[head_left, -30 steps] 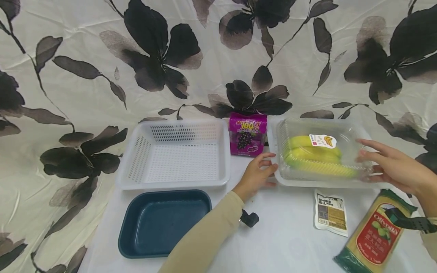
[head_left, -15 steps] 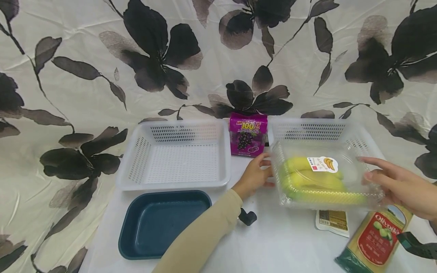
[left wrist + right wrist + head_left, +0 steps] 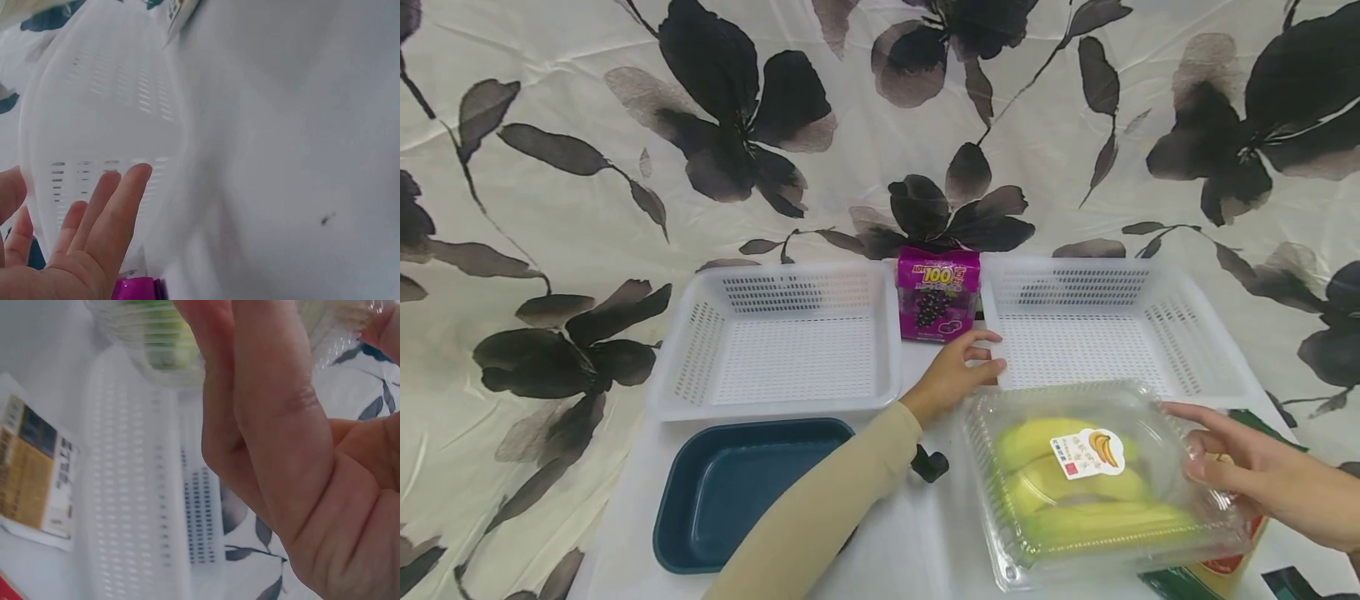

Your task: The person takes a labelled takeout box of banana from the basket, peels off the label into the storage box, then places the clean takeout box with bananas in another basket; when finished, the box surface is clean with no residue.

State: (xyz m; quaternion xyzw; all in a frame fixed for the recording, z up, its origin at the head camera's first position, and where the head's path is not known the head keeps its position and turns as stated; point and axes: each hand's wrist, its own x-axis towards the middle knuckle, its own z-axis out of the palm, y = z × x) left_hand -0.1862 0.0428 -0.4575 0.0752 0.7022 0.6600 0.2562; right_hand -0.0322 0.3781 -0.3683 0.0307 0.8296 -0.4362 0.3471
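Over the table's near edge, my right hand (image 3: 1262, 483) grips the light, crushable, slippery banana clamshell (image 3: 1097, 483) by its right rim, while my left hand (image 3: 958, 371) rests with fingers relaxed against the right basket (image 3: 1217, 342).

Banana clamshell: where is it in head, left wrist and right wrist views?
Head: the banana clamshell is lower right, right hand gripping its right edge.
Left wrist: not in it; only the left hand.
Right wrist: top edge, blurred, behind the fingers.
Shared landmark: the right white basket.
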